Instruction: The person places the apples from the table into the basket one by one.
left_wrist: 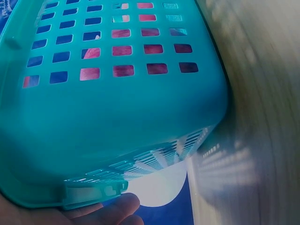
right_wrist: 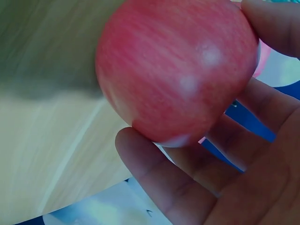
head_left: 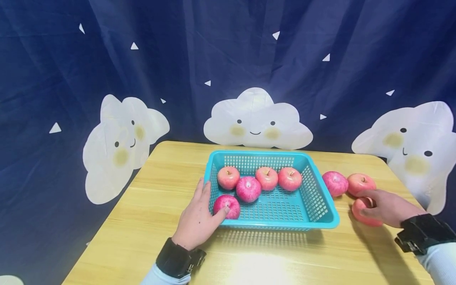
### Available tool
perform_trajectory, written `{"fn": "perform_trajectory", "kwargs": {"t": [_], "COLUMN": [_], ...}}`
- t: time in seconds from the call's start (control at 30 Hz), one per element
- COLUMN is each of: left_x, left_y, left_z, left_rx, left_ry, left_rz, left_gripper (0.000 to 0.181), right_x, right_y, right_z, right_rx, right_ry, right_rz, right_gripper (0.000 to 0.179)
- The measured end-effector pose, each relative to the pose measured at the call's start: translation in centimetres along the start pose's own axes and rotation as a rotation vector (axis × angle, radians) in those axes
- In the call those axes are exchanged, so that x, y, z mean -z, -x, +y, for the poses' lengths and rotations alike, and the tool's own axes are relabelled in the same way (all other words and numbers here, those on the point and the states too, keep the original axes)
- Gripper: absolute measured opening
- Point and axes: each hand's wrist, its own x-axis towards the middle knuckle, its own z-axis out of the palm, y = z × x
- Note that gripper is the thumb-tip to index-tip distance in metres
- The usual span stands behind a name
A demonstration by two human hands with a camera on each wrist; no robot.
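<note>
A turquoise plastic basket (head_left: 270, 225) stands on the table, with several pink-red apples inside. My left hand (head_left: 197, 221) grips its near left corner, the thumb over the front rim beside a dark pink apple (head_left: 232, 204). In the left wrist view, fingertips (left_wrist: 125, 204) curl at the basket's rim. Right of the basket, my right hand (head_left: 388, 208) holds an apple (head_left: 360, 206) between thumb and fingers. The right wrist view shows that apple (right_wrist: 178, 70) close up, with fingers around its side. Whether it touches the table cannot be told.
Two more apples lie right of the basket: a dark pink one (head_left: 335, 183) near its wall and a lighter one (head_left: 361, 184) just behind my right hand. The wooden table (head_left: 142, 229) reaches back to a dark blue curtain (head_left: 242, 47) with white clouds.
</note>
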Motion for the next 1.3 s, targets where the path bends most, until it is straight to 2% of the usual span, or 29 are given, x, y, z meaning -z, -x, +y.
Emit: {"fn": "perform_trajectory", "kwargs": {"t": [0.3, 0.47, 0.6, 0.77, 0.87, 0.97, 1.1, 1.3], "left_x": [0.1, 0.2, 0.2, 0.2, 0.2, 0.2, 0.2, 0.1], "left_y": [0.0, -0.1, -0.1, -0.1, -0.1, -0.1, -0.1, 0.0], "left_z": [0.1, 0.1, 0.1, 0.0, 0.0, 0.0, 0.0, 0.0], "left_rx": [-0.004, 0.001, 0.006, 0.002, 0.000, 0.000, -0.003, 0.001], "left_ry": [-0.003, 0.002, 0.004, -0.002, -0.002, 0.001, 0.000, 0.002], "left_rz": [-0.004, -0.003, -0.004, -0.005, -0.006, -0.003, -0.001, -0.003], "left_gripper": [0.100, 0.100, 0.100, 0.100, 0.099, 0.098, 0.097, 0.097], "right_x": [0.8, 1.5, 2.0, 2.7, 3.2, 3.6, 3.9, 4.5], "right_y": [0.4, 0.5, 0.5, 0.7, 0.9, 1.0, 1.1, 1.1], "right_z": [-1.3, -1.9, -2.8, -4.3, -5.2, -6.0, -6.9, -8.0], "right_rx": [0.013, 0.018, 0.030, 0.057, 0.101, 0.136, 0.145, 0.183], "right_ry": [-0.002, -0.001, 0.007, 0.033, 0.061, 0.076, 0.077, 0.086], "right_rz": [0.026, 0.022, 0.063, 0.108, 0.140, 0.168, 0.182, 0.222], "right_gripper": [0.060, 0.055, 0.054, 0.041, 0.037, 0.044, 0.053, 0.050]}}
